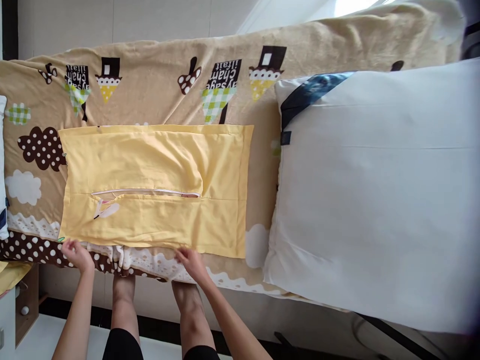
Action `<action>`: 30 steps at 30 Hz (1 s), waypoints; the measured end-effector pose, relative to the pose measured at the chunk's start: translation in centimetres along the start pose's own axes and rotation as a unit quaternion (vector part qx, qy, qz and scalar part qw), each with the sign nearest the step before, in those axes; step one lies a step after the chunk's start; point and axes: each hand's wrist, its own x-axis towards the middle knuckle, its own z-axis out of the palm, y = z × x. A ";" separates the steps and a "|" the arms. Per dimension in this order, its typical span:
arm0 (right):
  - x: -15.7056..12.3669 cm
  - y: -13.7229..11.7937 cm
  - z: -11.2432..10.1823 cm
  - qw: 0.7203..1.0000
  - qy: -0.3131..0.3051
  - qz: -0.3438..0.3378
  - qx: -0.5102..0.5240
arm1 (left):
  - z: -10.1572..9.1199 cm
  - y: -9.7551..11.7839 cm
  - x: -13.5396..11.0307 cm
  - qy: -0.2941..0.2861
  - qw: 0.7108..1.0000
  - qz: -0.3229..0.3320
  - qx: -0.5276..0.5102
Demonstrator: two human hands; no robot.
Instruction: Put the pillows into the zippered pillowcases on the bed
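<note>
Softly wrinkled, a four-cornered yellow cloth [168, 220] lies by my bent left grip [79, 255] and right grip [192, 262]; whether they pinch, I can't tell.

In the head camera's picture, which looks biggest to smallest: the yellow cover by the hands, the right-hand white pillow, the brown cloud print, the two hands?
1. White pillow
2. Yellow cover
3. Brown cloud print
4. Left hand and right hand: too alike to rank.

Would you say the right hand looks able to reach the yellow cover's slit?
Likely yes: the right hand is at the yellow cover's near edge, and nothing visible blocks the slit.
</note>
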 end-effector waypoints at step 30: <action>15.0 -23.2 5.9 0.731 0.235 -0.517 -0.379 | 24.2 17.8 -0.6 -0.309 0.691 0.612 0.228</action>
